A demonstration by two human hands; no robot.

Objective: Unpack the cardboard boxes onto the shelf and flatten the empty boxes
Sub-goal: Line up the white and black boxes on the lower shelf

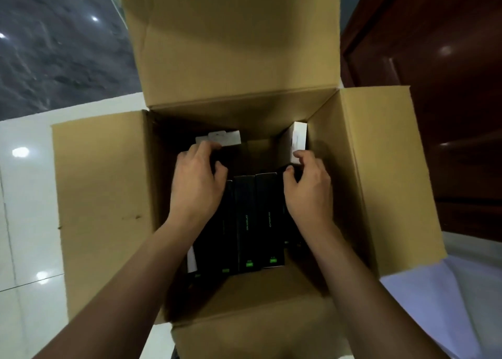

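An open cardboard box (103,195) stands on the floor below me with all its flaps folded out. Inside lie several black product boxes (245,222) with green lettering, packed side by side. My left hand (197,182) reaches into the box and curls its fingers over the far end of the leftmost black box, just below a white carton (225,137). My right hand (308,184) grips the far end of the rightmost black box, its fingers next to an upright white carton (298,138) in the far right corner.
White glossy floor tiles (24,222) lie to the left, and a dark marbled surface (59,46) is at the upper left. A dark brown wooden door or cabinet (434,73) rises at the right. White sheet material (448,304) lies at the lower right.
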